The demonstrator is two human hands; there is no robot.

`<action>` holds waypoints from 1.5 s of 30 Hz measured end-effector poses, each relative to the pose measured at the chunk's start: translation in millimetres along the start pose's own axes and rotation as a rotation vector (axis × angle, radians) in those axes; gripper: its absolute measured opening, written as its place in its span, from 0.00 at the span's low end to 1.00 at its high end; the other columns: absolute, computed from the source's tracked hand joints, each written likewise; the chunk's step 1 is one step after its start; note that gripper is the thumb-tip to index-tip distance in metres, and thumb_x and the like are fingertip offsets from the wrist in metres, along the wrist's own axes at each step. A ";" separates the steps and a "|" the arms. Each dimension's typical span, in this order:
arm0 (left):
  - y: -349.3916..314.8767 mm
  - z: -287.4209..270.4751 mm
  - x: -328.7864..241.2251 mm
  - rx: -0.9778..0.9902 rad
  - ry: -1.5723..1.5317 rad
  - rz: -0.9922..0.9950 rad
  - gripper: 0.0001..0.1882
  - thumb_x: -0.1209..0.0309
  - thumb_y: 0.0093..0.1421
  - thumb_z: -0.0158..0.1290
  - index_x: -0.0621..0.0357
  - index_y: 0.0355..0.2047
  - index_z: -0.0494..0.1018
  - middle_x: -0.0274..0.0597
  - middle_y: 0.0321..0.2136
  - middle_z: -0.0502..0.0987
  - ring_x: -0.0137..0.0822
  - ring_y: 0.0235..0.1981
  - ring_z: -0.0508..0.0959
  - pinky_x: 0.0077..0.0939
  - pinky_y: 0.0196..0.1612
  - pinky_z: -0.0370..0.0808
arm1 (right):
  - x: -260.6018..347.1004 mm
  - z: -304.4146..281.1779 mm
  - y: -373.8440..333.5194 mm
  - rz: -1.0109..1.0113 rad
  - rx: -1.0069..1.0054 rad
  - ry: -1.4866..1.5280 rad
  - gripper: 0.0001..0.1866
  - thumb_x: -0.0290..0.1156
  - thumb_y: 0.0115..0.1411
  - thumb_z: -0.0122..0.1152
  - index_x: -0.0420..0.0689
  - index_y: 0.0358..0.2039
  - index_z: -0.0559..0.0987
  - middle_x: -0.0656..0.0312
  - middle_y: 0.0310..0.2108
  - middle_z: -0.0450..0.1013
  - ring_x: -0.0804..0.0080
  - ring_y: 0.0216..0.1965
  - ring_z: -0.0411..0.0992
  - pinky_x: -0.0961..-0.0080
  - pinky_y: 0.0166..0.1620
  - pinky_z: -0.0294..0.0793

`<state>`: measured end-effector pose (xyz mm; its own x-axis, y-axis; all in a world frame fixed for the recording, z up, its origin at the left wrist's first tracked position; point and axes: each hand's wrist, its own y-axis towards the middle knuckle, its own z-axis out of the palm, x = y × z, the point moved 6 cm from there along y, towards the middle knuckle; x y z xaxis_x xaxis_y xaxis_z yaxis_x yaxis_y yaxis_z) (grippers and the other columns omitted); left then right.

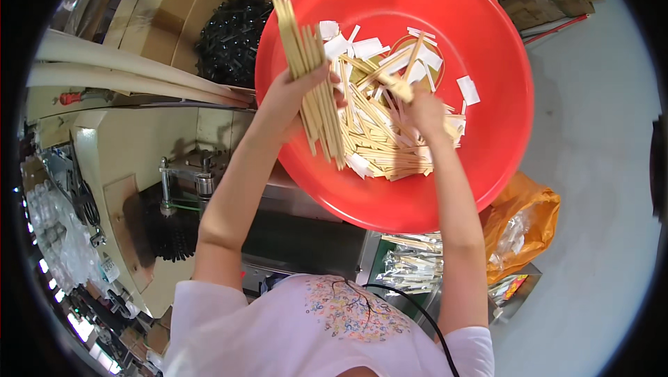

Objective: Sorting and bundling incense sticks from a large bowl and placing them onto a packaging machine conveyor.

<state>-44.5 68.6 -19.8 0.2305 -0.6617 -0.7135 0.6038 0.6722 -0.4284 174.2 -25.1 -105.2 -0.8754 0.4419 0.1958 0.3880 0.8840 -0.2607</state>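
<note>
My left hand point(289, 95) is closed round a thick bundle of pale wooden chopsticks point(306, 77), held tilted over the left rim of a big round red basin point(487, 154). Inside the basin lies a loose heap of chopsticks point(390, 161) mixed with white paper slips point(365, 48). Over the right part of that heap is my right hand point(423, 111), slightly blurred. Its fingers are closed round the ends of a few chopsticks point(399, 88) pointing up and left. A round yellowish thing shows partly under the slips at the heap's far side.
Left of the basin stands a cardboard box point(182, 29) of dark shiny pieces, with pale pipes point(139, 71) beside it. A machine point(198, 185) with a black brush sits nearer. An orange bag point(525, 220) and wrapped chopsticks point(414, 265) lie near right.
</note>
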 end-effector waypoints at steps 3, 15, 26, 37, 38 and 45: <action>-15.6 -5.3 20.7 -0.002 -0.072 -0.080 0.16 0.68 0.58 0.51 0.62 0.44 0.64 0.40 0.28 0.71 0.37 0.28 0.76 0.32 0.34 0.76 | 2.0 65.9 4.7 0.061 0.174 0.072 0.24 0.46 0.47 0.60 0.42 0.39 0.72 0.51 0.31 0.75 0.55 0.35 0.73 0.61 0.37 0.71; -101.3 34.3 60.8 0.196 0.046 -0.344 0.16 0.70 0.56 0.53 0.61 0.43 0.65 0.39 0.29 0.73 0.34 0.29 0.76 0.29 0.34 0.76 | -152.1 -177.1 -194.6 0.597 -0.591 1.025 0.09 0.33 0.49 0.62 0.40 0.26 0.77 0.65 0.20 0.71 0.81 0.19 0.67 0.83 0.22 0.64; -198.9 111.3 120.8 0.553 -0.048 -0.460 0.17 0.69 0.58 0.51 0.61 0.46 0.64 0.43 0.38 0.72 0.36 0.36 0.75 0.32 0.37 0.76 | -98.1 -129.1 -366.3 0.786 -0.560 1.181 0.16 0.35 0.49 0.63 0.38 0.34 0.76 0.63 0.27 0.69 0.76 0.27 0.68 0.80 0.28 0.69; -243.7 27.4 139.4 0.451 0.760 0.081 0.35 0.70 0.45 0.61 0.62 0.52 0.58 0.48 0.44 0.69 0.36 0.45 0.72 0.28 0.48 0.67 | 121.1 -14.9 -341.1 0.033 -0.282 1.610 0.27 0.36 0.56 0.59 0.37 0.51 0.63 0.61 0.42 0.68 0.75 0.42 0.67 0.79 0.46 0.66; -249.2 18.7 139.3 0.445 0.765 0.070 0.35 0.70 0.45 0.61 0.62 0.52 0.58 0.48 0.44 0.69 0.36 0.45 0.72 0.28 0.48 0.67 | 129.7 -14.3 -344.4 -0.056 -0.285 1.603 0.31 0.36 0.53 0.62 0.37 0.53 0.60 0.60 0.44 0.68 0.73 0.44 0.67 0.78 0.48 0.65; -244.9 -38.6 170.9 0.514 0.760 0.422 0.28 0.72 0.46 0.61 0.58 0.47 0.62 0.39 0.41 0.69 0.29 0.41 0.70 0.23 0.45 0.67 | 147.5 42.6 -332.7 -0.229 -0.057 1.342 0.69 0.39 0.24 0.79 0.41 0.62 0.42 0.53 0.59 0.50 0.66 0.56 0.56 0.72 0.56 0.58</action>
<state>-182.4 -196.3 -58.2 0.0628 0.1047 -0.9925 0.8821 0.4594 0.1043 -96.3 -260.5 -29.9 0.0172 0.0635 0.9978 0.3127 0.9476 -0.0657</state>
